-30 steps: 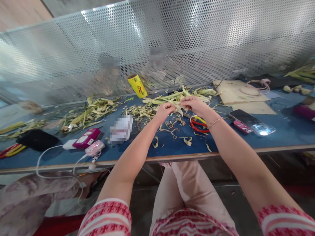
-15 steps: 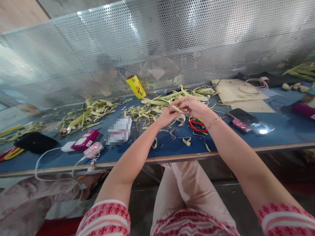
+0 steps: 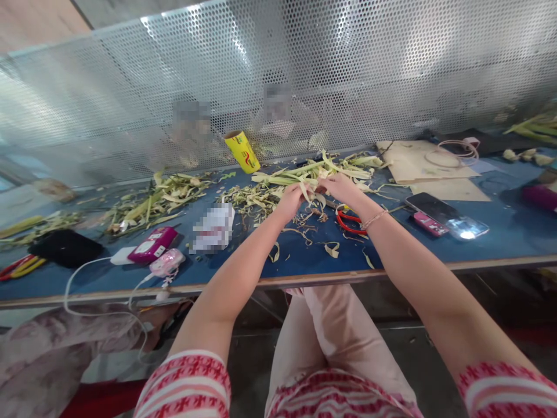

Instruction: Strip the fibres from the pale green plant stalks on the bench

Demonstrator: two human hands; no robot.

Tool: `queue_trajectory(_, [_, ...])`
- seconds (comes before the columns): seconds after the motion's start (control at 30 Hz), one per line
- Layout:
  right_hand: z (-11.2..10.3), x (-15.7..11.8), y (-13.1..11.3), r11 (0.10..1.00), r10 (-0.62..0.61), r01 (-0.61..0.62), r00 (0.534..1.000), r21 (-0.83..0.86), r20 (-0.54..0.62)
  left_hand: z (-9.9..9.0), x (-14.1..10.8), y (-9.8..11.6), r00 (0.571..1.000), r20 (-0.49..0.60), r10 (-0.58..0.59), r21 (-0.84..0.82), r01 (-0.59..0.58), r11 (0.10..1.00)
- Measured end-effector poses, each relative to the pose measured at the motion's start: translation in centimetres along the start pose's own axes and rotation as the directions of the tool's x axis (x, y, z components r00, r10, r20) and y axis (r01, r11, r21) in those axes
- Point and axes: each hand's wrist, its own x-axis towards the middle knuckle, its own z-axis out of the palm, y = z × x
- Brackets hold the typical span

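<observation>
Over a heap of pale green dried leaf strips (image 3: 322,168), my left hand (image 3: 290,201) has its fingers closed on a pale leaf strip (image 3: 305,193). That strip hangs down between my two hands. My right hand (image 3: 342,187) is just to the right, fingers bent together at the same bit of leaf; what lies within its fingertips is hidden. Red-handled scissors (image 3: 350,223) lie on the blue table (image 3: 243,262) below my right wrist. Curled scraps (image 3: 332,250) are scattered nearer the table edge.
A yellow cardboard tube (image 3: 242,152) stands tilted by the perforated metal screen (image 3: 369,69). A phone (image 3: 435,209) with its light on lies right, near brown paper (image 3: 422,159). Left are a purple device (image 3: 153,245), a white cable (image 3: 69,278) and another leaf pile (image 3: 161,200).
My hands have come down a little toward the leaf heap. My right hand has moved slightly back from my left, and the strip now hangs downward between them.
</observation>
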Motion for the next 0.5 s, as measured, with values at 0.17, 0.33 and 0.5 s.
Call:
queue_trajectory(0.17, [1.5,-0.1,0.2,0.952,0.12,-0.142,0.988,0.269,0.099,0.3,-0.2,0.3,1.0,-0.004,-0.028,-0.07,0.028,0.997])
queue_trajectory(0.33, [2.2,0.1,0.1,0.774,0.236,-0.296,0.955,0.559,0.179,0.5,-0.3,0.3,0.999,0.047,-0.023,-0.092,0.027,0.995])
queue_trajectory(0.5, [1.6,0.1,-0.1,0.668,0.219,-0.326,0.945,0.669,0.241,0.8,-0.5,0.5,0.997,0.014,-0.073,-0.072,0.074,0.995])
